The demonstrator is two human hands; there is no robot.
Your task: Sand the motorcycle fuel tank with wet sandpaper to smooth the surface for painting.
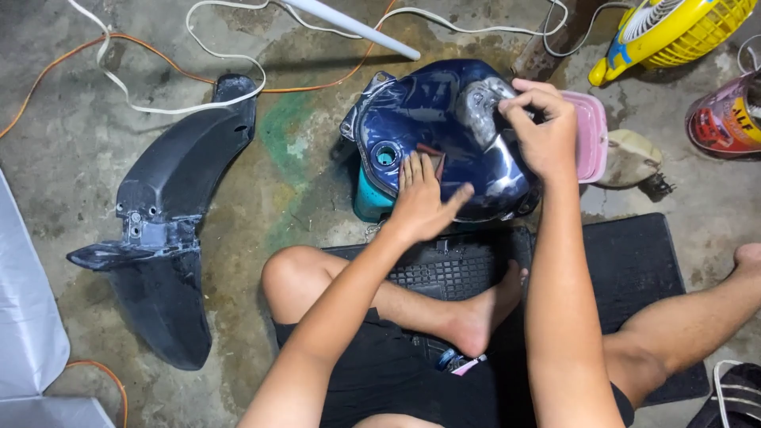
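Mid-frame, the left hand (418,198) lies flat, steadying the blue tank (444,139); the right hand (543,127) pinches something, probably sandpaper, rubbing its dulled patch. Next: steady pressure.

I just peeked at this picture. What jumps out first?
The shiny dark blue motorcycle fuel tank in the middle, with the left hand flat on it and the right hand pinching at its dull grey patch. A black fender lies on the concrete floor to the left.
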